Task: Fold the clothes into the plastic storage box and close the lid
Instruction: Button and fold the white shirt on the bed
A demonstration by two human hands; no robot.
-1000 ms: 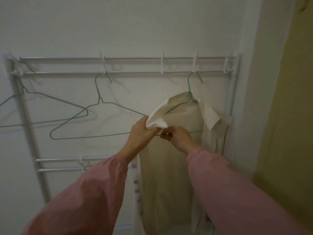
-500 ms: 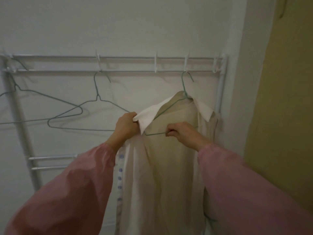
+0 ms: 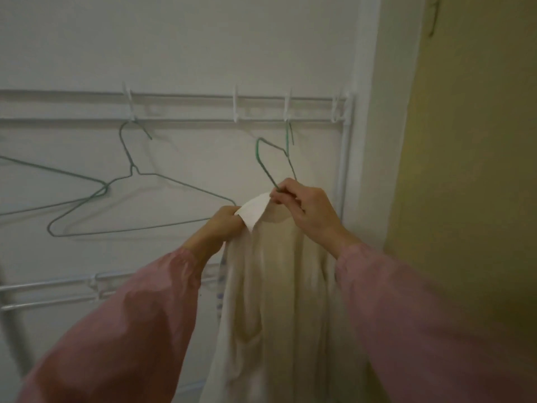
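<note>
Shirt (image 3: 276, 286) hangs in front of the rack (image 3: 189, 120), its collar (image 3: 254, 209) pinched in our left hand (image 3: 223, 225) while our right hand (image 3: 308, 210) grips the hanger (image 3: 263, 158), so we should hold the collar tight and slide the hanger out slowly so it does not snag.

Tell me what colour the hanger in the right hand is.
Green: the wire hanger shows best in the head view.

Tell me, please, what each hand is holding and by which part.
Left hand grips the cream shirt by its collar; right hand pinches the wire of the green hanger.
</note>
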